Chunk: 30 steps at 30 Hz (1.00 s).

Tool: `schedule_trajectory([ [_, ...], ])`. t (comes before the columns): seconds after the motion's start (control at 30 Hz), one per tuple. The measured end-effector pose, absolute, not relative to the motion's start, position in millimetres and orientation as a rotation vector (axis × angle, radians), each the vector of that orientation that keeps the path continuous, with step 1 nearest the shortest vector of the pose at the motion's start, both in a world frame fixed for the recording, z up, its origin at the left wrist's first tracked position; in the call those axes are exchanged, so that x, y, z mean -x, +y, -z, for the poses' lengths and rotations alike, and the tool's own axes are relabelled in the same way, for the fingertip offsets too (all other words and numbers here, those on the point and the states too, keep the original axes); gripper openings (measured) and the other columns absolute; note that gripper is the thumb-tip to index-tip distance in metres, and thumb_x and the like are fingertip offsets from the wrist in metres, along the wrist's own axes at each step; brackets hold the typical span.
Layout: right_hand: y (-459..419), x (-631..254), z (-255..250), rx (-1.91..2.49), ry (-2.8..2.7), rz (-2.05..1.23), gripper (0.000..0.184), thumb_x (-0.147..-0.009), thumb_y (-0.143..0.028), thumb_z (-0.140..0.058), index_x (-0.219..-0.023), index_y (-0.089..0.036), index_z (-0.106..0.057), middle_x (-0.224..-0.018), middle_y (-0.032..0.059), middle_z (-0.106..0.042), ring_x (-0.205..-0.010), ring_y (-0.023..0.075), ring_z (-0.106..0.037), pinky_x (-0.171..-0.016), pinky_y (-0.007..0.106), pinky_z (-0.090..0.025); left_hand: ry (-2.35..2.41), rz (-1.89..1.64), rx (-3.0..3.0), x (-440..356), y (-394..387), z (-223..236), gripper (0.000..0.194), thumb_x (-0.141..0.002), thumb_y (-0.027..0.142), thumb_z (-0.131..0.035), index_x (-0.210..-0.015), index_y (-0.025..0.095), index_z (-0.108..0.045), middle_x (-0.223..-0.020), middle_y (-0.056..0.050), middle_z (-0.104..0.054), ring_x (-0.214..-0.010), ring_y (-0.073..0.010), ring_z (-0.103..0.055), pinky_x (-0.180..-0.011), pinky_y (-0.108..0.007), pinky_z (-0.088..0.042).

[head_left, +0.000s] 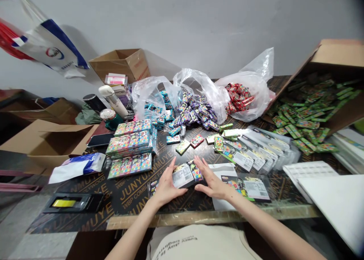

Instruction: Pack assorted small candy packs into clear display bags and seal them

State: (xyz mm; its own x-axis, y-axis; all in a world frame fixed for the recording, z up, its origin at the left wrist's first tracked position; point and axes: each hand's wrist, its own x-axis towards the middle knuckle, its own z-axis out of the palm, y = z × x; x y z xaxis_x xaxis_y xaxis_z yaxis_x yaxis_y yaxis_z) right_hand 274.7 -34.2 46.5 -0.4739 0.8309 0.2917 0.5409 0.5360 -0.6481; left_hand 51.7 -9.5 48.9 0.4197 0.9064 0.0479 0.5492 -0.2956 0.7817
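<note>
A flat printed packet [182, 176] with a white barcode label lies on the dark table before me, a colourful round-patterned piece at its right end. My left hand [167, 186] rests at its left side, fingers stretched and thumb apart. On the other side, my right hand [212, 182] has its fingers spread, the fingertips at the packet's right end. Neither hand is closed round it. Under and beyond my right wrist lie a white sheet [223, 170] and another labelled packet [256, 188]. Small boxes, one green [182, 147] and one red [196, 141], lie just beyond my hands.
Stacked wrapped multi-packs [129, 142] stand left. Plastic bags hold blue, purple [196, 110] and red [239, 97] small packs at the back. Fanned clear sleeves [256, 150] lie right, near a carton of green packs [307, 115]. A black tape-cutter-like tool [74, 202] sits front left.
</note>
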Motion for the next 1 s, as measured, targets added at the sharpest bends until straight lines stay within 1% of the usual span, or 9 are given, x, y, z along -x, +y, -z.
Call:
schedule_trajectory([
  [0.1,-34,-269,-52,1.100,-2.279,-0.609,0.073,-0.082,-0.038,-0.052,-0.141,-0.022,-0.011,-0.148,0.0104,-0.003,-0.135,0.0277,-0.001,-0.107,0.053,-0.008,1.248,-0.664,-1.946,-54,-13,-46,0.107,-0.053,0.024,-0.072,-0.139,0.025,-0.009,-0.123,-0.009,-0.047,-0.111,-0.0248,-0.048,-0.095,-0.043,-0.036],
  [0.17,-32,-267,-52,1.130,-2.225,-0.614,0.071,-0.085,-0.036,-0.047,-0.141,-0.022,-0.007,-0.148,0.0101,-0.004,-0.135,0.0257,-0.002,-0.107,0.052,-0.008,1.277,-0.690,-1.937,-55,-14,-46,0.105,-0.054,0.026,-0.072,-0.139,0.023,-0.011,-0.120,-0.009,-0.049,-0.110,-0.0246,-0.049,-0.095,-0.042,-0.037],
  [0.27,-30,-264,-50,1.221,-2.056,-0.536,0.071,-0.085,-0.032,-0.047,-0.141,-0.022,-0.004,-0.146,0.0102,-0.020,-0.135,0.0230,-0.014,-0.108,0.051,-0.007,1.341,-0.764,-1.946,-53,-12,-47,0.102,-0.056,0.027,-0.072,-0.139,0.022,-0.013,-0.119,-0.009,-0.050,-0.110,-0.0239,-0.048,-0.096,-0.041,-0.036],
  [0.43,-32,-261,-52,1.261,-1.907,-0.571,0.062,-0.085,-0.027,-0.047,-0.139,-0.028,-0.015,-0.134,0.0075,-0.044,-0.125,0.0217,-0.038,-0.109,0.051,-0.007,1.340,-0.794,-2.008,-48,-8,-52,0.101,-0.055,0.025,-0.071,-0.139,0.023,-0.014,-0.123,-0.009,-0.047,-0.111,-0.0247,-0.047,-0.096,-0.043,-0.036],
  [0.53,-31,-261,-57,1.287,-1.702,-0.739,0.068,-0.082,-0.031,-0.055,-0.138,-0.028,-0.018,-0.126,0.0078,-0.052,-0.122,0.0232,-0.042,-0.106,0.052,-0.016,1.301,-0.781,-2.052,-47,-7,-54,0.100,-0.057,0.025,-0.071,-0.139,0.023,-0.014,-0.123,-0.009,-0.047,-0.111,-0.0246,-0.046,-0.096,-0.042,-0.036],
  [0.6,-29,-260,-59,1.312,-1.536,-0.799,0.074,-0.076,-0.032,-0.062,-0.137,-0.028,-0.020,-0.122,0.0079,-0.055,-0.117,0.0238,-0.047,-0.102,0.048,-0.028,1.279,-0.765,-2.106,-48,-7,-56,0.099,-0.058,0.027,-0.070,-0.139,0.021,-0.014,-0.122,-0.010,-0.047,-0.111,-0.0251,-0.046,-0.096,-0.042,-0.036],
  [0.73,-23,-260,-55,1.338,-1.277,-0.928,0.069,-0.071,-0.027,-0.065,-0.132,-0.028,-0.032,-0.114,0.0074,-0.059,-0.087,0.0185,-0.061,-0.083,0.038,-0.047,1.269,-0.710,-2.242,-51,-7,-59,0.097,-0.059,0.027,-0.068,-0.139,0.020,-0.013,-0.119,-0.011,-0.048,-0.108,-0.0267,-0.046,-0.094,-0.043,-0.036],
  [0.87,-15,-261,-50,1.328,-1.219,-1.038,0.058,-0.069,-0.022,-0.064,-0.123,-0.024,-0.043,-0.110,0.0080,-0.062,-0.079,0.0171,-0.062,-0.077,0.035,-0.049,1.268,-0.695,-2.329,-55,-8,-60,0.096,-0.060,0.024,-0.066,-0.139,0.020,-0.012,-0.122,-0.011,-0.047,-0.108,-0.0271,-0.045,-0.094,-0.043,-0.036],
  [1.0,-18,-252,-58,1.331,-1.289,-1.008,0.047,-0.075,-0.024,-0.059,-0.119,-0.025,-0.044,-0.111,0.0072,-0.061,-0.097,0.0211,-0.060,-0.085,0.037,-0.046,1.270,-0.722,-2.316,-59,-9,-59,0.097,-0.060,0.026,-0.068,-0.139,0.020,-0.013,-0.119,-0.009,-0.048,-0.107,-0.0260,-0.045,-0.094,-0.040,-0.036],
])
